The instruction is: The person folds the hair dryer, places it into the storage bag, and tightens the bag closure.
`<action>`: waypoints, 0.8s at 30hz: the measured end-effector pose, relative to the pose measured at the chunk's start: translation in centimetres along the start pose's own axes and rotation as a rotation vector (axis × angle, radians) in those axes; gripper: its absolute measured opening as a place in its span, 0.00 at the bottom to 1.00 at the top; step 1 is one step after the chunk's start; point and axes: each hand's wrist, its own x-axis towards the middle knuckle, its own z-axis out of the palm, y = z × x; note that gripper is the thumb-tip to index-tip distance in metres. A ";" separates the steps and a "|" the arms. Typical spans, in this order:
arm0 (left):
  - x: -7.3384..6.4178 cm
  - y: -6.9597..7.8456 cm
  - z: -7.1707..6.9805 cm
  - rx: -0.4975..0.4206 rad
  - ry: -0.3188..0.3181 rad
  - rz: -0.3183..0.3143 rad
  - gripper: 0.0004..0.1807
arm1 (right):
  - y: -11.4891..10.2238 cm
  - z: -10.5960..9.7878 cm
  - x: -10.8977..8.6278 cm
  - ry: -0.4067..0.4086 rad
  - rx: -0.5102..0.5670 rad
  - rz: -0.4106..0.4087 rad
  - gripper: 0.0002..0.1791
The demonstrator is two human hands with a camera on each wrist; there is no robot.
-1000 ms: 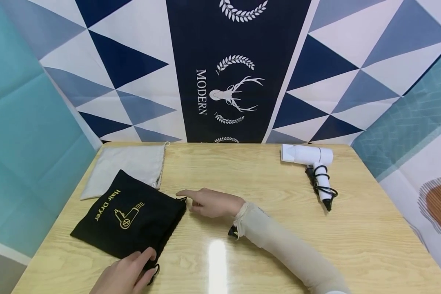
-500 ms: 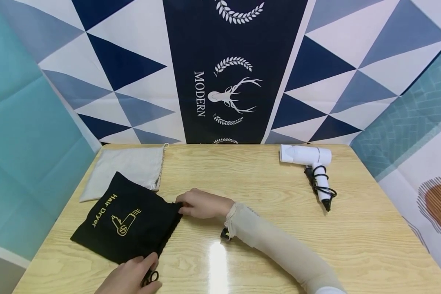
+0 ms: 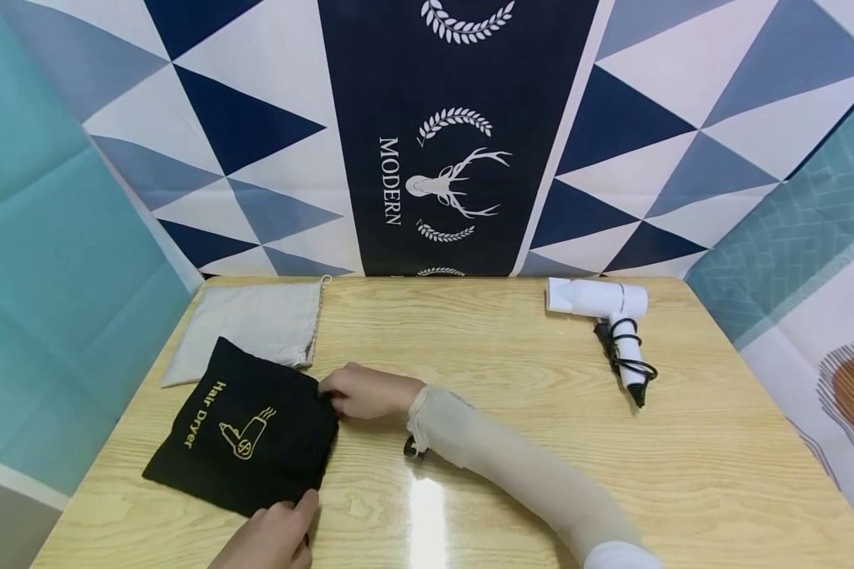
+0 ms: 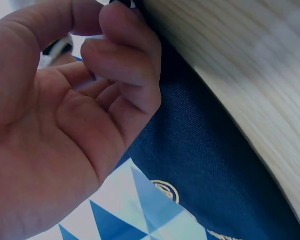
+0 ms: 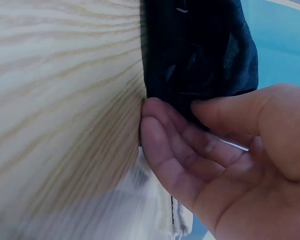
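Note:
A black drawstring pouch (image 3: 256, 431) with yellow "Hair Dryer" lettering and a dryer drawing lies flat at the left of the table. My right hand (image 3: 370, 393) pinches the far corner of its mouth; in the right wrist view, thumb and fingers close on the dark cloth (image 5: 197, 50). At the near corner of the mouth, my left hand (image 3: 273, 537) pinches the edge between thumb and index finger. The left wrist view has the other fingers curled beside the cloth (image 4: 205, 135). The pouch's inside is mostly hidden, with a dark opening facing the right wrist camera.
Behind the black pouch, partly under it, lies a pale grey drawstring pouch (image 3: 256, 316). A white hair dryer (image 3: 596, 299), its black cord wound round the handle, lies at the table's far right. A patterned cloth wall (image 3: 437, 197) rises behind the wooden table (image 3: 498, 340).
My right hand went from a pointing finger at the pouch's corner to pinching it, and has moved left. The pouch's mouth edge shifted left with it. My left hand moved slightly right along the edge.

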 end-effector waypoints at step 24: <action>-1.1 0.1 1.5 -0.013 0.025 0.217 0.14 | 1.3 -4.5 3.2 -0.075 0.387 0.062 0.12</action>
